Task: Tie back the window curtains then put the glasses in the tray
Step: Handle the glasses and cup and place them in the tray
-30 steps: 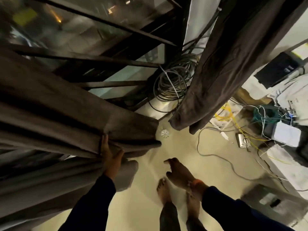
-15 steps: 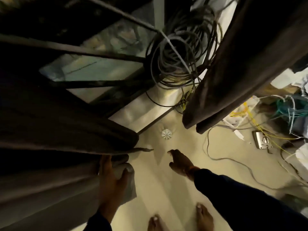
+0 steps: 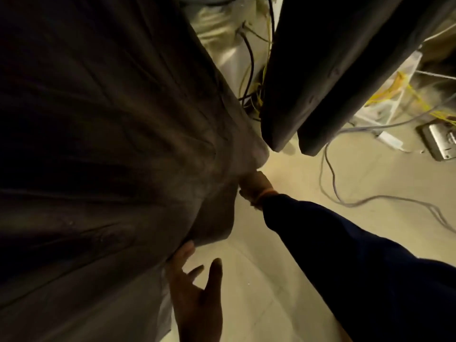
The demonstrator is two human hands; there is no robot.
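The dark brown left curtain (image 3: 103, 144) fills the left half of the head view, and its folds bunch toward its lower right corner. My right hand (image 3: 255, 187) grips that corner, with its fingers buried in the cloth. Lower down, my left hand (image 3: 195, 294) is spread flat, fingertips touching the curtain's lower edge and thumb held apart. The right curtain (image 3: 333, 60) hangs untouched at the upper right. No glasses or tray are in view.
Grey cables (image 3: 345, 201) trail over the beige floor (image 3: 283, 280) at the right. A metal box (image 3: 441, 144) lies near the right edge. Yellow and dark wires (image 3: 251, 90) are tangled between the two curtains.
My right hand has reached left and taken hold of the left curtain's corner. My left hand let go of the fabric and spread its fingers. The view dropped closer to the curtain.
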